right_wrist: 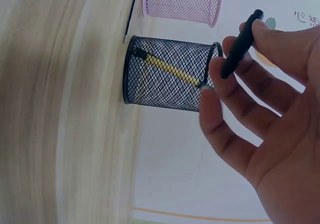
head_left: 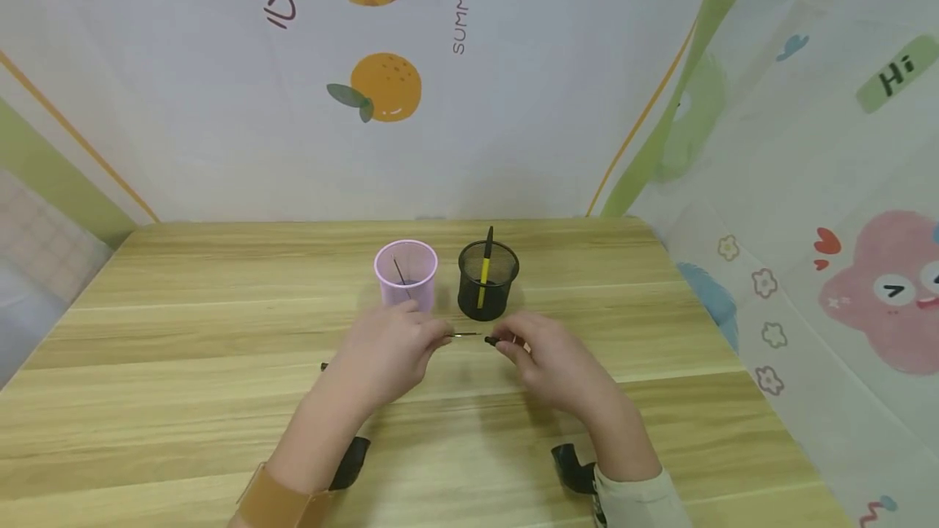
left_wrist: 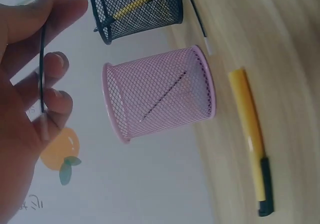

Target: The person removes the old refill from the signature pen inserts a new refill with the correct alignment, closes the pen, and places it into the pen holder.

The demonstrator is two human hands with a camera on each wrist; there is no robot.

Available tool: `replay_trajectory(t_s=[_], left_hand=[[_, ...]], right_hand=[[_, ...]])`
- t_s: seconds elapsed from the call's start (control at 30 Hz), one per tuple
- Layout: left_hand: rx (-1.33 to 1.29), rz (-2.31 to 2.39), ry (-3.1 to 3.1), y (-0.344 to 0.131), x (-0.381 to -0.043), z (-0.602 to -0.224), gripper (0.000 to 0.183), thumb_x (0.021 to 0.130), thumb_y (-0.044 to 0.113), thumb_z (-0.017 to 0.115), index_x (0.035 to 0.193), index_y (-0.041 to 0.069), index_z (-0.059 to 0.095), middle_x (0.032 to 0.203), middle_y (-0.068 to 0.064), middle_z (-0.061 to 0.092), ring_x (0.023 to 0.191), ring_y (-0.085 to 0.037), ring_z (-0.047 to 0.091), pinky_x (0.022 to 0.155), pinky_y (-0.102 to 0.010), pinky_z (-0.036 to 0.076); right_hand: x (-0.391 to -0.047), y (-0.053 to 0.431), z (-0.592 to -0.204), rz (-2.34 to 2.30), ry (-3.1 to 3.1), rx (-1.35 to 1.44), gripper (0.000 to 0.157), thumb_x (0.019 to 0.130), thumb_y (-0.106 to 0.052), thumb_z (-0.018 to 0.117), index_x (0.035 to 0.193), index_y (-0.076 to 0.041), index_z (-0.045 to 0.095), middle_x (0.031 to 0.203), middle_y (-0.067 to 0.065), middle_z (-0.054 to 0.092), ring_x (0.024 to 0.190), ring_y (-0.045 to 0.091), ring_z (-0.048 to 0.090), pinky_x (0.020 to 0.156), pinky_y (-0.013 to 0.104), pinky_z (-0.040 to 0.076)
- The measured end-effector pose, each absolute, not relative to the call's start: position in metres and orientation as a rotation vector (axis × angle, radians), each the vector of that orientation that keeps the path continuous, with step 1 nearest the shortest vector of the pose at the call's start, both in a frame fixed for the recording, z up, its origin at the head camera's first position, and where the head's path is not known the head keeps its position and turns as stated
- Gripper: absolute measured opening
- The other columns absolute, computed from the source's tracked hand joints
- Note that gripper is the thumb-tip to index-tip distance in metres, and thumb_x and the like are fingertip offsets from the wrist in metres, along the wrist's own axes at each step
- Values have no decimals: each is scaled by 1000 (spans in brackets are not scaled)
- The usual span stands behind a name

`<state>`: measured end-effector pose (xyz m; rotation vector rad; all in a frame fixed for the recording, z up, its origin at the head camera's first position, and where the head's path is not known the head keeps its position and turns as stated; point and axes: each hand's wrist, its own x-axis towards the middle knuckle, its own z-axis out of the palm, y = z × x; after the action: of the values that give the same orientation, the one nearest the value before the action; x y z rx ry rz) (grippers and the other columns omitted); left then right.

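In the head view my left hand (head_left: 392,345) pinches a thin pen refill (head_left: 464,334), its tip pointing right. The left wrist view shows the refill (left_wrist: 42,69) running along the palm, with a pale end. My right hand (head_left: 546,357) pinches a short black pen grip section (right_wrist: 242,44) between thumb and fingers, apart from the refill tip. Below the left hand, a yellow pen barrel (left_wrist: 248,124) with a black end lies on the table. Beyond the hands stand a pink mesh cup (head_left: 406,251) and a black mesh cup (head_left: 499,300).
A thin dark refill (head_left: 398,269) leans inside the pink cup. A yellow-and-black pen (head_left: 486,267) stands in the black cup. Another slim dark refill (right_wrist: 131,14) lies on the wooden table (head_left: 220,308) by the cups. Behind hangs a printed white cloth (head_left: 513,129).
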<state>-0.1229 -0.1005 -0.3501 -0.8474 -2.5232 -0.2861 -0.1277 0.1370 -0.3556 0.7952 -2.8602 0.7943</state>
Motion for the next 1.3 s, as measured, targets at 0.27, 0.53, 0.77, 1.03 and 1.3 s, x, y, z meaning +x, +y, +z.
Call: replay_trajectory(t_s=[0.27, 0.53, 0.77, 1.03, 1.3], left_hand=[[-656, -305, -2609, -100, -110, -362, 7, 86, 38, 72, 93, 37, 73, 88, 19, 71, 83, -11, 65, 71, -39, 42], [-678, -422, -2495, -96, -112, -373, 4, 86, 31, 74, 90, 30, 74, 75, 15, 66, 64, -12, 63, 56, -34, 49], [-681, -414, -2472, -94, -111, -375, 3, 88, 30, 72, 91, 29, 75, 79, 16, 68, 68, -8, 65, 57, -30, 50], [-682, -407, -2470, -92, -110, -375, 5, 89, 32, 72, 90, 28, 75, 75, 15, 64, 66, -9, 63, 55, -31, 49], [-714, -388, -2490, -88, -107, -376, 6, 89, 31, 71, 92, 26, 74, 78, 14, 65, 70, -8, 63, 56, -30, 50]], right_hand=[[-125, 132, -355, 790, -2808, 850, 8, 95, -20, 65, 102, -23, 68, 97, -14, 65, 84, 3, 58, 76, 25, 52], [-126, 128, -356, 790, -2800, 898, 8, 94, -18, 66, 100, -23, 68, 99, -13, 66, 88, 4, 58, 80, 26, 53], [-125, 127, -358, 777, -2782, 907, 8, 94, -18, 67, 100, -22, 68, 98, -14, 66, 87, 4, 58, 79, 26, 53], [-125, 125, -359, 789, -2768, 929, 7, 94, -16, 66, 99, -20, 68, 96, -10, 65, 84, 3, 57, 77, 23, 52], [-124, 122, -359, 801, -2752, 941, 6, 94, -17, 66, 99, -19, 68, 95, -11, 65, 84, 4, 57, 76, 24, 52]])
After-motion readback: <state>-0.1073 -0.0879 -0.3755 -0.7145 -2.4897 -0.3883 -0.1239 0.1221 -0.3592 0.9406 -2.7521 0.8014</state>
